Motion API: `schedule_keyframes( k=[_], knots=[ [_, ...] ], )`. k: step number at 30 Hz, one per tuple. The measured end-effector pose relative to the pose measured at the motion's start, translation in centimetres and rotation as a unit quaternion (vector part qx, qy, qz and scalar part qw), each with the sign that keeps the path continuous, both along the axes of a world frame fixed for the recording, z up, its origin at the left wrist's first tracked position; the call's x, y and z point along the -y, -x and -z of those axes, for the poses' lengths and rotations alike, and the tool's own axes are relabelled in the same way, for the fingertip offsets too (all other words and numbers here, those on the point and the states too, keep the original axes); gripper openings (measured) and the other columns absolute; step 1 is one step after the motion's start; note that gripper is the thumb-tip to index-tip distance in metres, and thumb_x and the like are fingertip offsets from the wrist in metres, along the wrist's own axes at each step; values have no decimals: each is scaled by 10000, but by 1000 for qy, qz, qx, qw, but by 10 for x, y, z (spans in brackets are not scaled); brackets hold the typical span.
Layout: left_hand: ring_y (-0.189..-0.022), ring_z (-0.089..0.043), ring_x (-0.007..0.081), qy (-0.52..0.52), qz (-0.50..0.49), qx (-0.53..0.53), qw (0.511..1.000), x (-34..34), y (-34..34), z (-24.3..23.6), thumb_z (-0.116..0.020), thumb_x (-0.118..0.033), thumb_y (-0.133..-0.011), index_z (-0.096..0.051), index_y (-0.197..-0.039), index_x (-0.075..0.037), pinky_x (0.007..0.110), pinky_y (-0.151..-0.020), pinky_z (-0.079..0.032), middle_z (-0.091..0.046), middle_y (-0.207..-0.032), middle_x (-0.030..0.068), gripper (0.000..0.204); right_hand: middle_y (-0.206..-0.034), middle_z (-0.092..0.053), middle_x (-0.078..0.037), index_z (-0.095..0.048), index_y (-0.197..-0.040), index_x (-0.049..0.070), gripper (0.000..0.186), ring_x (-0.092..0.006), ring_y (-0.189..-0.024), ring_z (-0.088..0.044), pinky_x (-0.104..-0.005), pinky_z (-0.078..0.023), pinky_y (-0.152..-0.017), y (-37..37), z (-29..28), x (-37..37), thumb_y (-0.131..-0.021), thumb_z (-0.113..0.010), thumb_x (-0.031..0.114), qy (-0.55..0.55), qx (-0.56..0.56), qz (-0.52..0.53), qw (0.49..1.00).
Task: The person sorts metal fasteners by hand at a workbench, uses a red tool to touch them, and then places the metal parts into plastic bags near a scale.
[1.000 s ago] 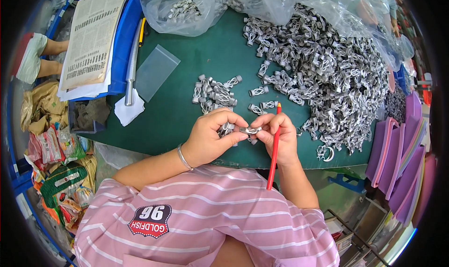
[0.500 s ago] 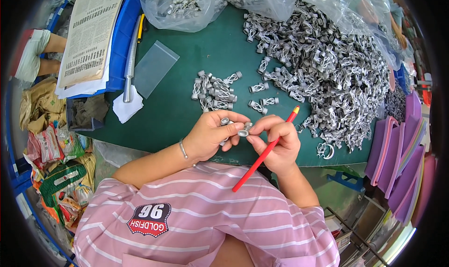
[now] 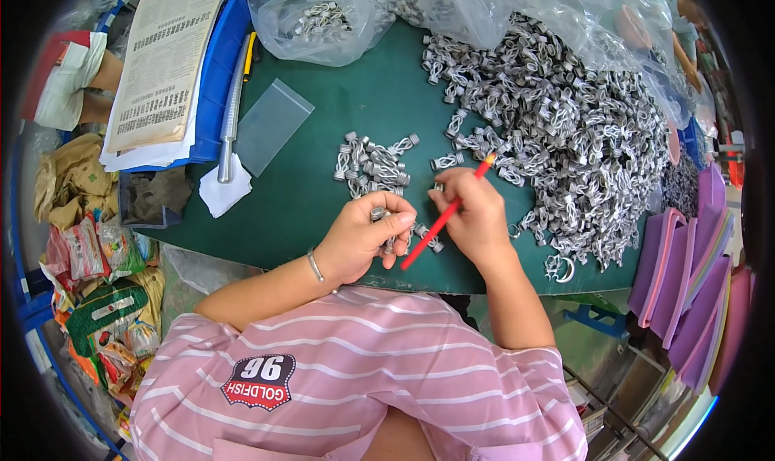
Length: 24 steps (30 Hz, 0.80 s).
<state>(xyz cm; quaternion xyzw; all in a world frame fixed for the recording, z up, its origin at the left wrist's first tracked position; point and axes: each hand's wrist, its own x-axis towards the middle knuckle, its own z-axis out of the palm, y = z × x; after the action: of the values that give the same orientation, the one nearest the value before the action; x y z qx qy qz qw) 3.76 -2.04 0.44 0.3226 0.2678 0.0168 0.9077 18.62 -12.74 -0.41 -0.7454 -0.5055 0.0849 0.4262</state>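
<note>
My left hand [image 3: 371,231], a bracelet at its wrist, is curled around small silver metal pieces [image 3: 378,214] near the table's front edge. My right hand [image 3: 476,215] is a little higher and to its right, gripping a red pencil [image 3: 442,220] that slants down toward the left. Its fingertips are at another silver piece, mostly hidden by the fingers. A small cluster of looped, coil-ended metal pieces [image 3: 367,158] lies above my hands. A large heap of the same pieces [image 3: 581,146] covers the table's right side.
A blue tray [image 3: 215,81] with papers, a metal rod [image 3: 228,130] and a flat plastic bag [image 3: 274,126] occupy the left. Clear bags [image 3: 311,41] line the back. Purple foam sheets [image 3: 678,275] stand at right. Parts of other people [image 3: 81,81] show at both sides.
My right hand has moved away from my left hand, up toward the loose pieces, carrying the pencil with it. My left hand still holds metal pieces.
</note>
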Motion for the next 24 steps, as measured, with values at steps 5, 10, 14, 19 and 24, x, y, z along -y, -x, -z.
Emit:
schedule_keyframes(
  k=[5,10,14,19,24],
  knots=[
    [-575,-524,87,-124,12,-44,991,0,-3,-7,-568,-67,-823,-505,-1035,39,188,-417,-413,-569,-769,79,245,-947,-569,-176,-378,-735,61,244,-142,-742,-590,-213,-495,-597,5,-5,13,-772,-570,-86,-156,-467,-39,869],
    [-566,-509,70,-200,12,-6,980,-1,-2,-6,-609,-14,-781,-560,-932,19,186,-443,-402,-563,-782,66,162,-936,-566,-169,-377,-741,67,249,-163,-755,-592,-241,-514,-625,10,7,24,-772,-569,-89,-178,-518,-63,834],
    [-556,-503,62,-381,-15,80,921,1,-1,-4,-628,10,-756,-582,-895,7,177,-457,-388,-558,-801,49,147,-931,-562,-169,-378,-746,67,253,-194,-817,-589,-278,-517,-686,16,14,25,-765,-571,-96,-202,-582,-87,783],
    [-550,-498,57,-382,-23,77,920,1,1,-9,-627,9,-759,-588,-954,7,175,-461,-386,-556,-802,46,199,-954,-543,-176,-375,-771,66,310,-207,-834,-584,-294,-507,-715,23,7,25,-712,-613,-123,-223,-464,-48,856],
    [-568,-515,76,-261,-18,42,964,2,0,-9,-591,-8,-797,-575,-996,20,185,-463,-404,-556,-775,67,203,-949,-544,-174,-369,-773,65,332,-179,-792,-571,-272,-492,-696,25,-7,26,-694,-656,-82,-224,-337,-31,914]
  ],
)
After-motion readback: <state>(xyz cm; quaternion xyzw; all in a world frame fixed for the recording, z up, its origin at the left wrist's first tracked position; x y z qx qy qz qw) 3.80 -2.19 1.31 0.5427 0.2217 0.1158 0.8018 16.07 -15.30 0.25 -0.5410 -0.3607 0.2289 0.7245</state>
